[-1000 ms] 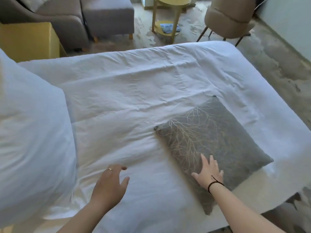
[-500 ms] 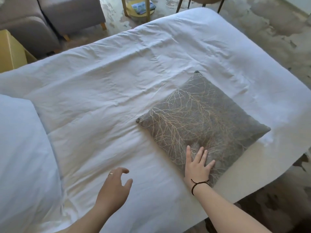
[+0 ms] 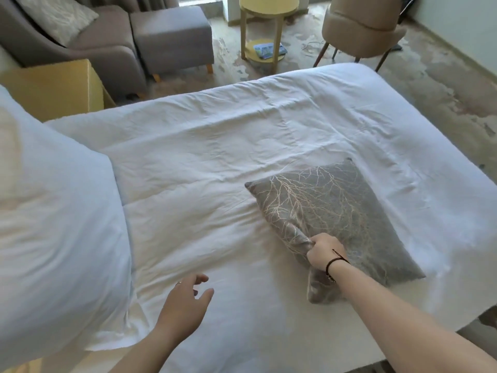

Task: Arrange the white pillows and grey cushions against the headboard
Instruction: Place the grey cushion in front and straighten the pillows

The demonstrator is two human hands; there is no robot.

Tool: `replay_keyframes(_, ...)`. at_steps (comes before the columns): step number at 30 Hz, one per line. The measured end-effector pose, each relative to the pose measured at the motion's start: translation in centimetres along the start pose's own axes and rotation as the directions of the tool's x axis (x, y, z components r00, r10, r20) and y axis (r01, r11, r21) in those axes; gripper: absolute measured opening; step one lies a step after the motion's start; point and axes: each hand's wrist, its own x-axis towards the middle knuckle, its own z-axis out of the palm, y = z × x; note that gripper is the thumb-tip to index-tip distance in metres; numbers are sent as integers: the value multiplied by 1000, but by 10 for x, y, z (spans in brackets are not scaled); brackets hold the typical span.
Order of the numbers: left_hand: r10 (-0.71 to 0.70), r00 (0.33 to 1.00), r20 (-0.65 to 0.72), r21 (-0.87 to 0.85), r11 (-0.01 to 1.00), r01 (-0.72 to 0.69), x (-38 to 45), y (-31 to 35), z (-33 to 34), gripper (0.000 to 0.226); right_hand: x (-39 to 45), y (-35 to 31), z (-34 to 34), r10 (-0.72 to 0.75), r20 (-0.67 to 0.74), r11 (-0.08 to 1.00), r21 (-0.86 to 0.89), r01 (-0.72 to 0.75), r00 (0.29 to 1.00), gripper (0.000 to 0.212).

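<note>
Now the right hand [image 3: 324, 251] pinches the grey cushion [image 3: 336, 211]'s edge, while the left hand [image 3: 185, 305] hovers relaxed, holding nothing.

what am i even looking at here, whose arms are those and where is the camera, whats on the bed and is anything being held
There is no machine here. A person wears a wide-angle camera on their head, so the one picture looks forward and down over their own two bare arms.

Below them is a bed covered with a wrinkled white duvet. On it lies a grey cushion with a pale branch pattern. The right hand pinches the cushion's near edge, bunching the fabric. The left hand is over the duvet with loose fingers and holds nothing. A large white pillow fills the left side of the view.

Beyond the bed stand a grey armchair, a yellow side table and a beige chair.
</note>
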Motion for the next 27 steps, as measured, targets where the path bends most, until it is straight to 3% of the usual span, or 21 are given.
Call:
replay_keyframes(3, 29, 999, -30, -122, 992, -32, -14, 19, -29, 22, -23, -65, -31, -65, 10, 947, 317, 58, 998, 5)
replay_keyframes(7, 96, 993, -66, -297, 948, -112, -38, 58, -92, 45, -80, -151, -56, -197, 120, 702, 710, 55, 973, 15)
replay_keyframes(11, 206, 978, -39, -412, 888, -204, -69, 81, -148, 79, -156, -210, -50, -341, 187, 525, 851, 21, 921, 24)
replay_keyframes(14, 183, 979, -93, -269, 942, -201, -89, 73, -175, 106, -204, -236, -30, -424, 252, 456, 889, -35, 870, 36)
replay_keyframes(15, 169, 979, -116, -213, 958, -191, -94, 66, -182, 105, -216, -242, -22, -452, 286, 467, 883, -49, 845, 36)
replay_keyframes(18, 122, 984, -129, -169, 975, -143, -109, 37, -200, 84, -240, -258, -2, -555, 425, 641, 766, 43, 716, 31)
replay_keyframes(19, 96, 985, -143, -153, 981, -117, -113, 25, -202, 84, -245, -263, 3, -583, 448, 704, 694, 148, 678, 39)
replay_keyframes(21, 14, 975, -222, -158, 986, -50, -119, 0, -205, 83, -244, -274, 9, -656, 419, 748, 476, 463, 628, 83)
replay_keyframes(23, -72, 958, -279, -200, 980, 15, -123, -18, -204, 77, -238, -289, 6, -748, 350, 646, 185, 741, 564, 124)
replay_keyframes(25, -98, 955, -281, -203, 978, 41, -125, -29, -200, 68, -225, -308, -5, -852, 318, 427, -39, 903, 417, 131)
replay_keyframes(27, -99, 959, -267, -164, 985, 56, -126, -33, -194, 64, -212, -330, -18, -901, 363, 135, -283, 950, 236, 131)
